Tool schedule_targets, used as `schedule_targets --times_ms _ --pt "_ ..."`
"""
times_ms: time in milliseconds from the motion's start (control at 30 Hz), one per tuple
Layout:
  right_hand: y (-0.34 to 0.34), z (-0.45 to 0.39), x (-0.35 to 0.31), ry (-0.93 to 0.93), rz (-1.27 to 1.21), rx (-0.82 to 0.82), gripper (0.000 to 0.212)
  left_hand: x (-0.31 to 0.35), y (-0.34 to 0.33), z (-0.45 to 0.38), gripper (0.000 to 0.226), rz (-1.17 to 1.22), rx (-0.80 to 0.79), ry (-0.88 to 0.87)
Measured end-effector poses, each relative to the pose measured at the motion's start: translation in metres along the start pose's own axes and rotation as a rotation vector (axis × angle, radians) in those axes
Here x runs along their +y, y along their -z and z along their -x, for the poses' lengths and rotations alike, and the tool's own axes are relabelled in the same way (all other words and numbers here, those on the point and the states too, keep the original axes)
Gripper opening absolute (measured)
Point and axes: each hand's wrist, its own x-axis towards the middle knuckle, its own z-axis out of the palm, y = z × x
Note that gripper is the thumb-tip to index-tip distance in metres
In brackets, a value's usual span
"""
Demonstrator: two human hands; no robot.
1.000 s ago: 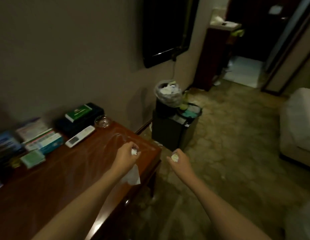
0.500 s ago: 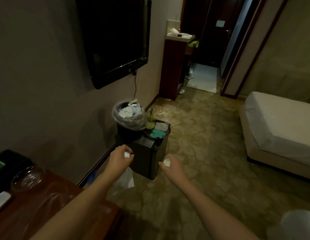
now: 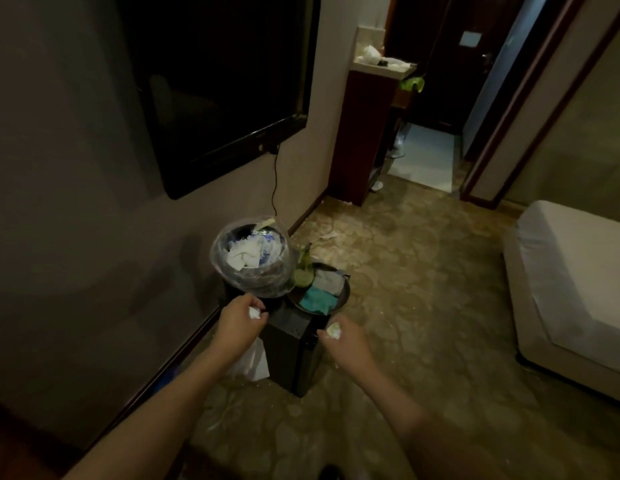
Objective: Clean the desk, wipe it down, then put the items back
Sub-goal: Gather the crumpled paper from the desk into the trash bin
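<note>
Head view: both arms reach out over the carpet. The left hand (image 3: 240, 318) has its fingers curled in, pinching a small white paper wad (image 3: 254, 312) at the fingertips, and a larger white tissue (image 3: 253, 361) hangs down below that hand. The right hand (image 3: 346, 337) is curled too, holding a second paper wad (image 3: 333, 330), pale with a yellowish tint. Both hands hover just short of the bin (image 3: 251, 259), a round one lined with a clear bag and heaped with white paper, which stands on a dark box (image 3: 291, 355) against the wall. Just beside the bin sit a green bottle (image 3: 303, 270) and a round tray (image 3: 345, 291) with teal and grey cloths in it.

Only a dark corner of the bench (image 3: 10, 455) shows at the lower left, cut off by the frame edge. What the tissue is caught on under the left palm is hidden. The room is dim; the far counter's (image 3: 381, 65) clutter is too small to make out.
</note>
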Motion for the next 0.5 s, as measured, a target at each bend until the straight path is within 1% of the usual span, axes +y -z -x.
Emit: schedule_targets --times_ms 100,167,233,367,433,500 --pt "-0.01 -0.058 -0.002 0.031 0.046 -0.07 0.014 -0.011 -0.006 -0.046 0.007 -0.027 0.005 0.034" --pt "-0.011 -0.101 -0.006 0.044 0.061 -0.119 0.013 -0.015 -0.009 -0.082 0.009 -0.042 0.043 0.051" --pt "-0.008 -0.144 -0.012 0.059 0.051 -0.154 0.017 -0.016 -0.012 -0.119 0.011 -0.012 0.083 0.105" --pt "0.004 -0.229 -0.025 0.09 0.028 -0.235 0.01 -0.008 -0.015 -0.189 0.007 0.022 0.155 0.201" --pt "0.008 -0.269 -0.033 0.096 0.027 -0.275 0.013 -0.006 -0.018 -0.216 0.008 0.04 0.199 0.237" --pt "0.004 -0.3 -0.042 0.09 0.037 -0.32 0.017 -0.007 -0.022 -0.236 0.01 0.015 0.203 0.268"
